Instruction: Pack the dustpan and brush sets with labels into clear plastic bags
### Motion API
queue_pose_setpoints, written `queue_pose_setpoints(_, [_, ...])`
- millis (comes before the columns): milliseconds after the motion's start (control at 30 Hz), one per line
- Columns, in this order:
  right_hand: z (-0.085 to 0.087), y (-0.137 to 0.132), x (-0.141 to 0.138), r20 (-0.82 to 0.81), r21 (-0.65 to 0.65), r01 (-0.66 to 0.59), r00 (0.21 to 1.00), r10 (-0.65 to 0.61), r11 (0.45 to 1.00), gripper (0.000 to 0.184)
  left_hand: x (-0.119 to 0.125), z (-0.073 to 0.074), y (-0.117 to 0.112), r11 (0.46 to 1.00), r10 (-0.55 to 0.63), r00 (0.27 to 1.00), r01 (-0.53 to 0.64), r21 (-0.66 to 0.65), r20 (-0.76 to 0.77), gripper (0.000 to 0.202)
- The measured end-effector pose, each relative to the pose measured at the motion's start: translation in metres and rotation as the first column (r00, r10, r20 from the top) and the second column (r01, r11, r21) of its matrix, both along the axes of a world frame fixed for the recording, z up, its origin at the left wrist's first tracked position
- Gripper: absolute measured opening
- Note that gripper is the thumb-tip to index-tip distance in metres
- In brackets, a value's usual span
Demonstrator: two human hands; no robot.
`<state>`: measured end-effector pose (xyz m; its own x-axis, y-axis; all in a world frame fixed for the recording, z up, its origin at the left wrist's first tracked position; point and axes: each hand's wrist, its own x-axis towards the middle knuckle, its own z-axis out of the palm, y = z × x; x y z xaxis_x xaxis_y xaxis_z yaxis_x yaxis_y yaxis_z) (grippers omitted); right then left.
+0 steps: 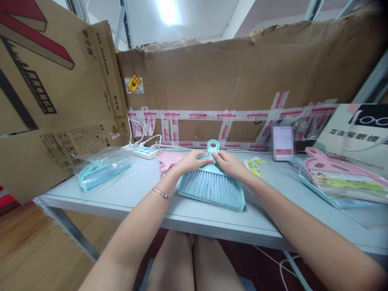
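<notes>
A teal mini brush with pale bristles lies in a teal dustpan (212,188) at the middle of the grey table (212,222), its handle loop pointing away from me. My left hand (191,161) grips the brush's upper body left of the handle, fingers curled over it. My right hand (228,162) holds the other side, fingers closed on the base of the handle. A pink dustpan (169,158) lies flat just behind my left hand. Yellow-green printed cards (254,165) sit beside my right wrist.
A bagged teal brush set (101,169) lies at the table's left. Bagged pink and teal sets (339,178) are stacked at the right. A white power strip (146,152) sits at the back. Cardboard walls (230,81) enclose the back and left. A small blurred box (283,142) stands near the back wall.
</notes>
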<state>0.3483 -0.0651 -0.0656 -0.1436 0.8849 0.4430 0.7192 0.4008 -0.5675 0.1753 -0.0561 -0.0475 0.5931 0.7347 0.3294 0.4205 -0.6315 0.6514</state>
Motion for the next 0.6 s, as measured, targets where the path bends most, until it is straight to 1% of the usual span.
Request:
queue_pose_setpoints(100, [0.0,-0.002,-0.001,0.039,0.019,0.031,0.999,-0.032,0.999,0.03,-0.001,0.002,-0.001,1.0,0.024,1.0,-0.024,0.014,0.002,0.042])
queue_pose_setpoints(200, [0.0,-0.007,-0.003,0.067,0.034,0.063,0.996,-0.065,0.997,0.029,0.0,0.002,-0.002,0.997,0.069,0.998,-0.069,0.043,-0.013,0.042])
queue_pose_setpoints(267, [0.001,-0.008,-0.004,0.076,0.041,0.064,0.995,-0.067,0.997,0.03,0.002,0.002,-0.003,0.996,0.077,0.997,-0.075,0.056,-0.026,0.043])
queue_pose_setpoints(333, [0.003,-0.003,0.0,0.027,-0.002,0.055,0.998,-0.055,0.998,0.033,0.003,0.001,-0.003,0.996,0.08,0.997,-0.079,0.049,-0.014,0.043])
queue_pose_setpoints(400, [0.005,0.007,0.014,-0.052,-0.081,0.07,0.996,-0.074,0.994,0.04,0.002,0.001,-0.002,0.995,0.094,0.996,-0.094,0.026,0.005,0.043])
queue_pose_setpoints(467, [0.005,0.02,0.039,-0.09,-0.144,0.167,0.979,-0.181,0.975,0.045,0.0,0.001,0.001,0.993,0.12,0.993,-0.12,-0.006,0.015,0.043])
queue_pose_setpoints(500, [0.003,0.027,0.055,-0.073,-0.153,0.252,0.962,-0.265,0.956,0.045,-0.002,0.001,0.002,0.991,0.131,0.991,-0.13,-0.021,0.016,0.042])
queue_pose_setpoints(567, [-0.003,0.036,0.089,-0.004,-0.152,0.437,0.897,-0.443,0.887,0.04,-0.007,0.001,0.004,0.987,0.152,0.988,-0.151,-0.049,0.021,0.042])
queue_pose_setpoints(600, [-0.008,0.04,0.105,0.039,-0.152,0.501,0.864,-0.501,0.852,0.039,-0.008,0.001,0.005,0.985,0.162,0.986,-0.16,-0.063,0.025,0.042])
